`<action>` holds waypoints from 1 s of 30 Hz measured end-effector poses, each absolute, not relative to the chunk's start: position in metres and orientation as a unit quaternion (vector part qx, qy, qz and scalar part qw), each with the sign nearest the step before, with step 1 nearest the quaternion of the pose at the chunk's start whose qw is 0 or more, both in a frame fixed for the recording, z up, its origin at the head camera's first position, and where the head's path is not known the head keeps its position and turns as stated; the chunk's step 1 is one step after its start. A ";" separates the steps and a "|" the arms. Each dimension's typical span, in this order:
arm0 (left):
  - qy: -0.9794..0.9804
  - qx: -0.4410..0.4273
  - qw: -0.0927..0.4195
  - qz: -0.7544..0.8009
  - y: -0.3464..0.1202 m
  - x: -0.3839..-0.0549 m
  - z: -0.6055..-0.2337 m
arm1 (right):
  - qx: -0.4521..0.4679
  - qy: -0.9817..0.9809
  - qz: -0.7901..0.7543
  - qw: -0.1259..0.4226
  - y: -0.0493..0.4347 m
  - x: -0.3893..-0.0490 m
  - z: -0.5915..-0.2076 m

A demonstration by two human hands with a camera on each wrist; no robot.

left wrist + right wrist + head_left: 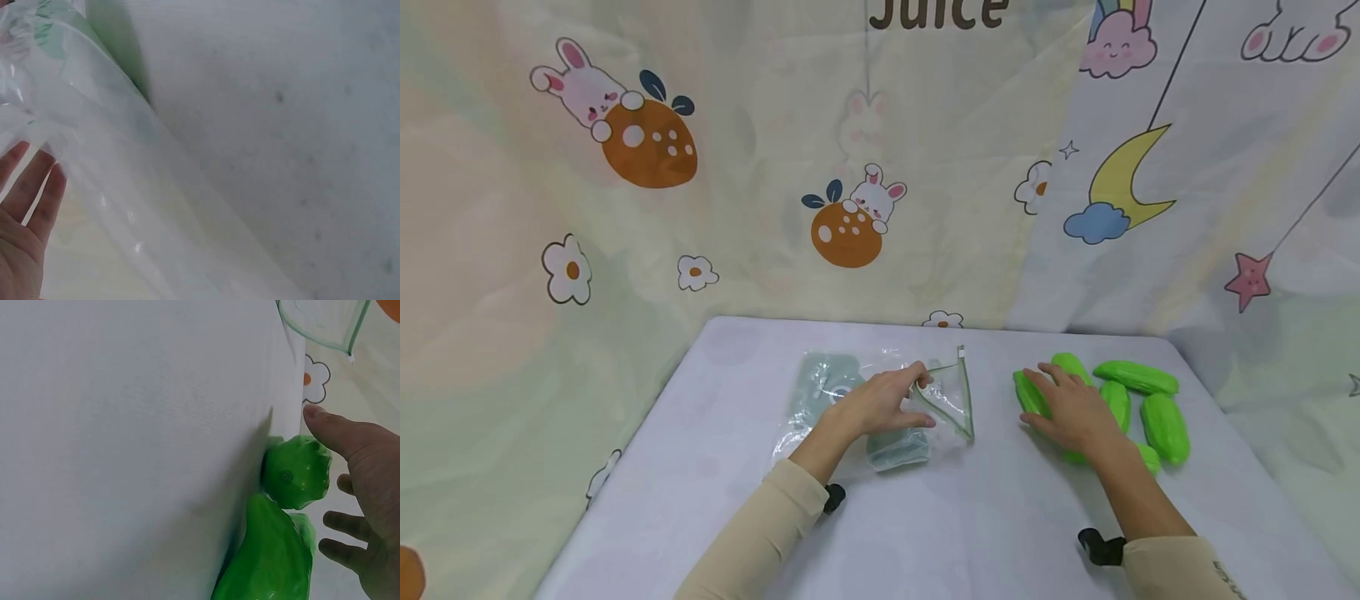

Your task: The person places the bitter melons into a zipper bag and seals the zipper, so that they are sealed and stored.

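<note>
My left hand (880,402) holds a clear zip bag (953,392) near its green-edged mouth, which stands raised and gaping toward the right. Through the left wrist view, the bag's plastic (125,169) covers part of the hand, and several fingers (47,203) show beside it. Spread above a cluster of green, ridged, gourd-shaped pieces (1165,427), my right hand (1075,414) has its thumb and fingers around the leftmost green gourd (1030,395). The right wrist view has the thumb and fingers apart beside one rounded gourd (297,472), without a visible grip.
Flat plastic bags with pale green panels (827,379) lie under and left of my left hand. The white-covered table (985,517) meets a patterned cloth backdrop (760,150) at its far edge. Black wrist-camera mounts (1101,547) sit at both wrists.
</note>
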State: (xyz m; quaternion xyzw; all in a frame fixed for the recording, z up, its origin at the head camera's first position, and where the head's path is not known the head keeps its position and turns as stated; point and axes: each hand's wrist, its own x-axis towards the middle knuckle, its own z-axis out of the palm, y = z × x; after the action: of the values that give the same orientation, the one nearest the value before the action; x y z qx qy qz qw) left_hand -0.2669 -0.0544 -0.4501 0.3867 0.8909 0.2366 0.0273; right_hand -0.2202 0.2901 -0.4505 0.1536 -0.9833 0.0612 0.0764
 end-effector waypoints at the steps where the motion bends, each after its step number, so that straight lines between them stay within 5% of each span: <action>1: 0.891 0.387 0.026 0.237 -0.054 -0.267 -0.451 | 0.152 -0.983 0.065 0.074 0.290 -0.220 -0.451; 20: 0.889 0.392 0.029 0.235 -0.053 -0.265 -0.449 | 0.142 -0.986 0.083 0.039 0.287 -0.211 -0.459; 30: 0.887 0.385 0.036 0.251 -0.054 -0.263 -0.453 | 0.171 -0.975 0.115 0.086 0.289 -0.210 -0.459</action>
State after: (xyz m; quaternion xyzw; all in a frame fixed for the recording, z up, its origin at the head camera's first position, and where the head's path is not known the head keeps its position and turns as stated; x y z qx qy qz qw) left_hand -0.2627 -0.0538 -0.4534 0.3854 0.8873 0.2509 0.0359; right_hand -0.2104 0.2889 -0.4586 0.1713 -0.9747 0.1148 0.0861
